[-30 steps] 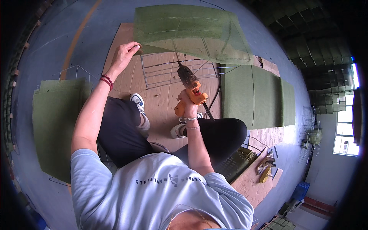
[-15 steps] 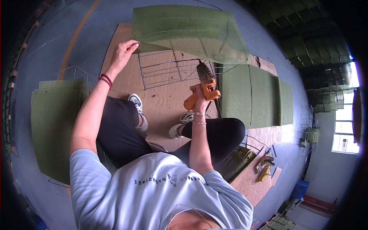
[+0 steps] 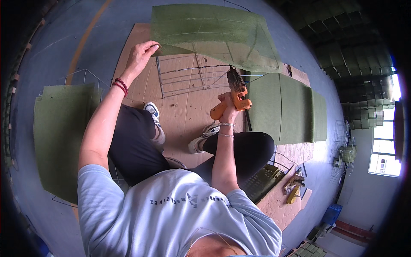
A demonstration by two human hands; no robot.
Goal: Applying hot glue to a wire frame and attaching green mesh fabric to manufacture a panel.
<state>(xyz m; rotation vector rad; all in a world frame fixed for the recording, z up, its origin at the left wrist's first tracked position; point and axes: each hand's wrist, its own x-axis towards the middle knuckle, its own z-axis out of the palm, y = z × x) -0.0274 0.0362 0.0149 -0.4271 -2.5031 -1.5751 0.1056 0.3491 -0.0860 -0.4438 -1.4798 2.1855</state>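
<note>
My left hand (image 3: 143, 57) pinches the near left corner of a green mesh sheet (image 3: 205, 25), holding it up. That sheet lies over the far side of a wire frame (image 3: 180, 76), whose thin metal rods show below its edge. My right hand (image 3: 230, 108) is closed round the handle of an orange hot glue gun (image 3: 242, 99). The gun's dark, crusted nozzle points away from me, its tip at the frame's dark top rod near the sheet's near edge; whether they touch I cannot tell.
Brown cardboard (image 3: 171, 115) covers the floor under my feet. Green mesh panels (image 3: 295, 107) lie to the right, and another mesh-covered frame (image 3: 60, 141) stands at left. Near my right knee are a green plastic crate (image 3: 265, 182) and a yellow-handled tool (image 3: 293, 195).
The glue gun has shifted slightly right and away from me in my right hand. My left hand and the mesh corner it pinches have moved a little to the right.
</note>
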